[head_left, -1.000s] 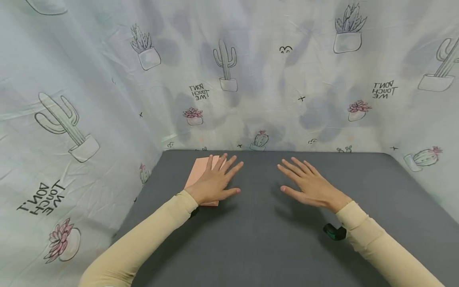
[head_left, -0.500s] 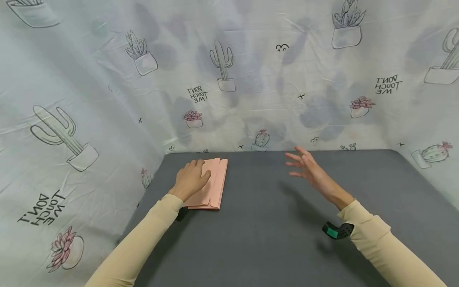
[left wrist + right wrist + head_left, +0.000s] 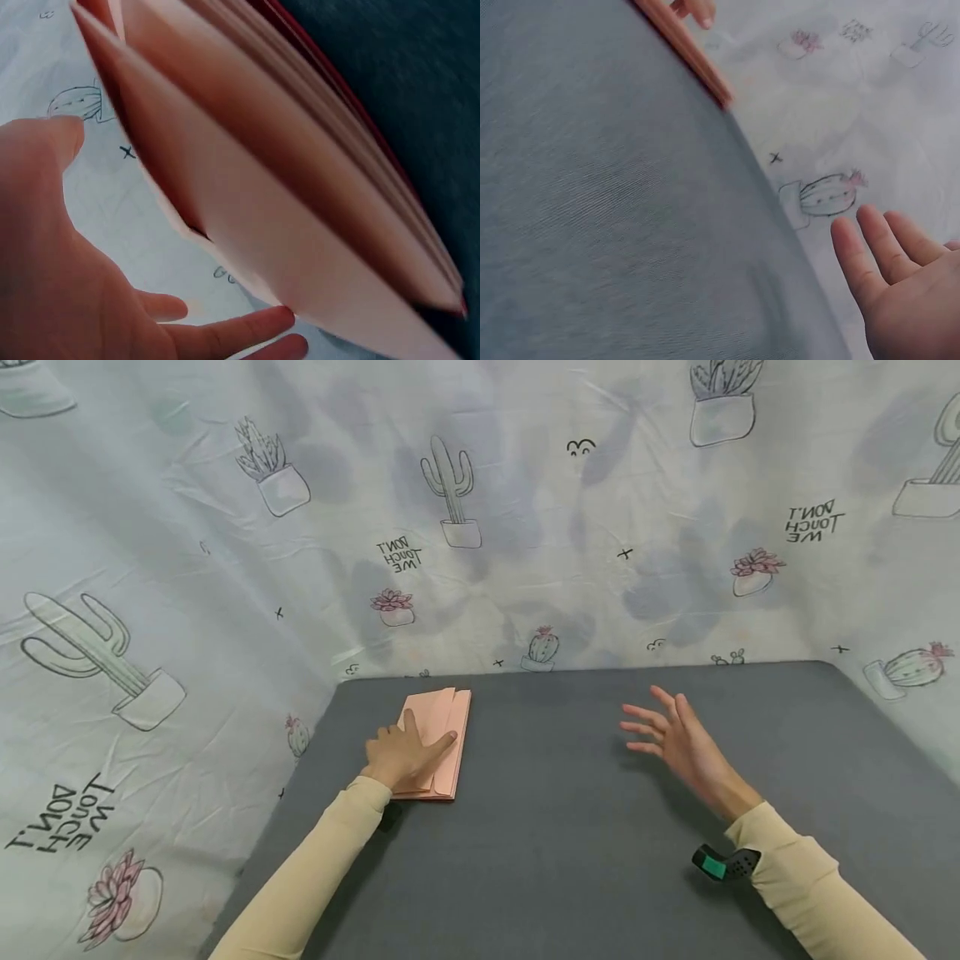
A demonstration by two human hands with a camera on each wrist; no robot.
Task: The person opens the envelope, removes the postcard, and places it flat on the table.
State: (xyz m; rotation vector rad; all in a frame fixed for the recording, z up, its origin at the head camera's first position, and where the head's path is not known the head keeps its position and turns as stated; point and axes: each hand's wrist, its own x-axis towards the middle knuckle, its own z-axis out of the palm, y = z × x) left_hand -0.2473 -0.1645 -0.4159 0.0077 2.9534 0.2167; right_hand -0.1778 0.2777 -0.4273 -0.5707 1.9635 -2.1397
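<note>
A stack of pink envelopes [image 3: 453, 756] lies on the left part of the dark grey table. Over its left side is my left hand [image 3: 401, 756], thumb and index finger spread apart. In the left wrist view, the top envelope [image 3: 247, 195] stands a little apart from those beneath it. There, fingertips [image 3: 279, 318] of the left hand come up to its edge; whether they touch it I cannot tell. To the right, my right hand [image 3: 693, 752] hovers above the table with fingers loosely extended and nothing in it. The right wrist view shows its fingers [image 3: 855, 259] apart from everything.
The grey table [image 3: 555, 827] reaches back to a pale curtain [image 3: 525, 510] printed with cacti. The curtain also hangs along both sides. A black and green wrist device [image 3: 723, 863] sits under the right sleeve.
My left hand moved left off the middle of the stack, then its index finger and thumb spread over the envelopes. The right hand turned palm inward and shifted slightly right. The head view tilted a little.
</note>
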